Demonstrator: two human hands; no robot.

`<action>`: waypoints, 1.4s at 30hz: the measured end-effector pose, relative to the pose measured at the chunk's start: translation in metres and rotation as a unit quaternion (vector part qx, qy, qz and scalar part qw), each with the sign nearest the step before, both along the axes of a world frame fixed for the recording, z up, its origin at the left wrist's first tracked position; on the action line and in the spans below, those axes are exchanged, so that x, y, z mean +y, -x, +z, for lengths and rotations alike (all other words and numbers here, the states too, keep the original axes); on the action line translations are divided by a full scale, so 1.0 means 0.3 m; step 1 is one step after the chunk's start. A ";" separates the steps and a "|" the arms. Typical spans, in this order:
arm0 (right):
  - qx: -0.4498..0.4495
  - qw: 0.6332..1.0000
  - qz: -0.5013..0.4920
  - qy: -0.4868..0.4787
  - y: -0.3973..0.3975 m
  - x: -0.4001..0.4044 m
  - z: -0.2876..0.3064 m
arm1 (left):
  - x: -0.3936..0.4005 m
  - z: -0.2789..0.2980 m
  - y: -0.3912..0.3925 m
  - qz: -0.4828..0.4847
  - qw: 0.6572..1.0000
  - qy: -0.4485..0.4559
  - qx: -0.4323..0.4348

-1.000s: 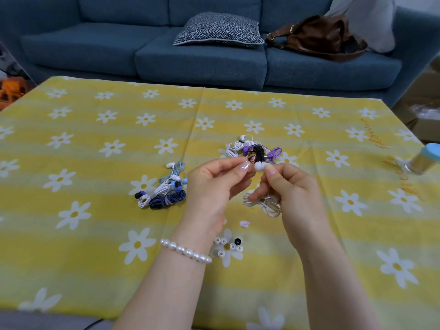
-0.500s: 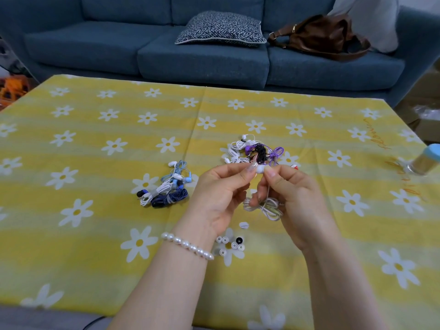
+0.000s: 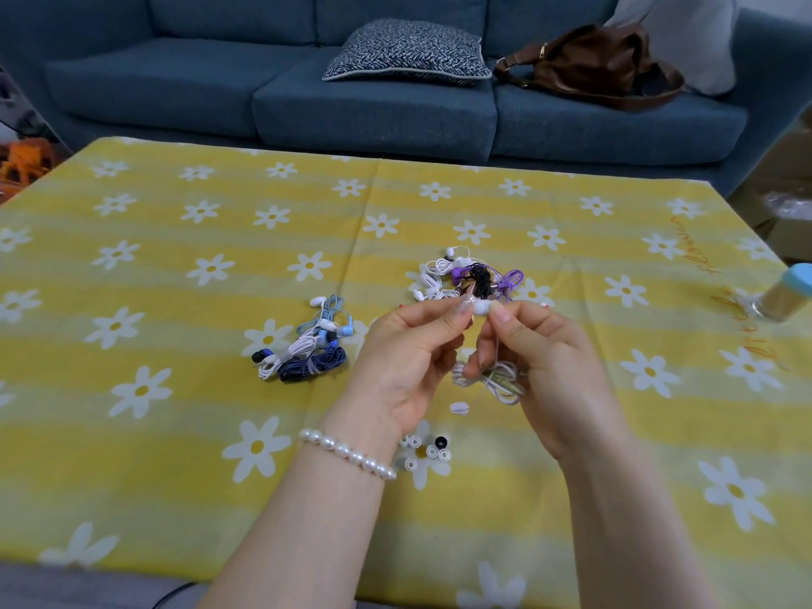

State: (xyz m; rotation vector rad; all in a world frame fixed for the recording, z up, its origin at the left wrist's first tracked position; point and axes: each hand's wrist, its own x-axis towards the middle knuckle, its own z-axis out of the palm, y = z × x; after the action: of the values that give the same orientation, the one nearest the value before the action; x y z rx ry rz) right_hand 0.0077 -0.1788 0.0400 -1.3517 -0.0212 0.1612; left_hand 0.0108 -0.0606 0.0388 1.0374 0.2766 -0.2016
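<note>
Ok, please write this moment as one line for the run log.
left hand: pinches white earbud | right hand: pinches it too, holds coiled cable | loose ear tips: on tablecloth

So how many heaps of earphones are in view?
3: a blue heap on the cloth beside the left hand, a white and purple heap behind both hands, and a white set in the right hand. None seems hidden.

Left hand (image 3: 408, 358) fingertips (image 3: 463, 306) were a slight gap short of the earbud (image 3: 481, 306) a second ago. They now touch its end, just on the near side of the pile (image 3: 472, 279), opposite the right hand (image 3: 540, 367) thumb.
</note>
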 end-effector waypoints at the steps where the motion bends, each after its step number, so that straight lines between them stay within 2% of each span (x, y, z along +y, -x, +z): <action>1: -0.001 1.000 -0.001 0.001 0.000 0.001 0.000 | -0.001 0.001 0.001 -0.001 1.000 -0.002 0.001; 11: -0.005 0.998 -0.049 -0.028 -0.003 0.002 0.006 | 0.014 0.005 -0.005 0.019 0.999 -0.047 0.006; 14: 0.002 0.991 -0.075 -0.115 -0.008 -0.010 0.018 | 0.034 -0.006 -0.011 0.027 0.993 -0.114 0.029; 18: 0.012 0.966 -0.079 -0.244 -0.014 -0.027 0.029 | 0.032 -0.009 -0.003 -0.085 0.985 -0.140 0.049; 24: 0.020 0.949 -0.095 -0.301 -0.019 -0.049 0.028 | 0.012 -0.015 0.009 -0.233 0.970 -0.030 0.060; 27: 0.024 0.944 -0.111 -0.311 -0.021 -0.055 0.027 | 0.011 -0.009 0.012 -0.250 0.966 0.004 0.060; 30: 0.025 0.942 -0.139 -0.304 -0.031 -0.063 0.020 | 0.014 -0.002 0.010 -0.220 0.974 0.000 0.050; 33: 0.024 0.952 -0.164 -0.256 -0.038 -0.069 0.012 | 0.026 -0.007 0.001 -0.164 0.986 -0.015 0.017; 37: 0.025 0.982 -0.182 -0.043 -0.034 -0.065 -0.015 | 0.044 -0.008 -0.008 -0.070 0.996 -0.023 -0.040; 39: 0.030 0.980 -0.183 0.069 -0.028 -0.058 -0.020 | 0.046 -0.003 -0.009 -0.044 0.997 -0.028 -0.058; 42: 0.046 0.971 -0.177 0.157 -0.024 -0.056 -0.023 | 0.040 0.002 -0.004 -0.033 0.996 -0.047 -0.068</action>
State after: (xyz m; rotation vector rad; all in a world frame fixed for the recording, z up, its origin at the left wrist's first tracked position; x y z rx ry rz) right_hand 0.0150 -0.1957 0.0330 -1.6372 0.3358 -0.0783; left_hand 0.0120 -0.0487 0.0393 1.1492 0.1296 -0.1776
